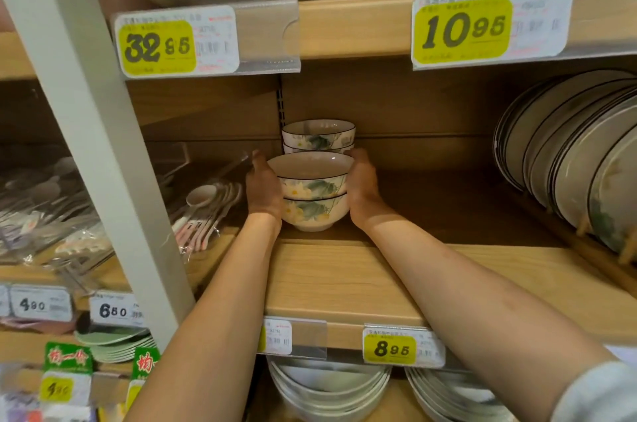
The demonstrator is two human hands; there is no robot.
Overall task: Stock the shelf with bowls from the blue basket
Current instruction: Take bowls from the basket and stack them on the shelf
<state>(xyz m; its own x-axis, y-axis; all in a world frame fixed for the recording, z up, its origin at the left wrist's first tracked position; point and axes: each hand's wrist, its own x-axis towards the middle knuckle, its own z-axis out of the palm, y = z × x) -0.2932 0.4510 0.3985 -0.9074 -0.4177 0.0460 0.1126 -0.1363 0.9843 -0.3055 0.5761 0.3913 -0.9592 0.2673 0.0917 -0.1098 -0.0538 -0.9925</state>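
A stack of two floral bowls (312,195) is held in the middle of the frame, clasped between both hands. The left hand (263,189) is laid against the stack's left side, its fingers curved upward along the rim of the upper bowl. The right hand (362,185) is laid against the right side, with its fingers curled round the far edge of the same rim. Both bowls are seen upright and nested, with black-lined rims and a pattern of green leaves and pale flowers. The foot of the lower bowl is placed low over the wooden shelf (344,277); whether it touches the board cannot be told. Just behind the held stack, against the back panel, a rear stack (319,135) of matching bowls is seen.

At the right of the frame, black-rimmed plates (565,152) are stood on edge in a rack. To the left of the left hand, packaged ceramic spoons (206,208) are laid on the same level. Yellow price labels are fixed to the shelf edges: a 32.95 label (158,47) at upper left, a 10.95 label (463,30) at upper right and an 8.95 label (391,349) below. Under the shelf, white bowls (327,387) are stacked.
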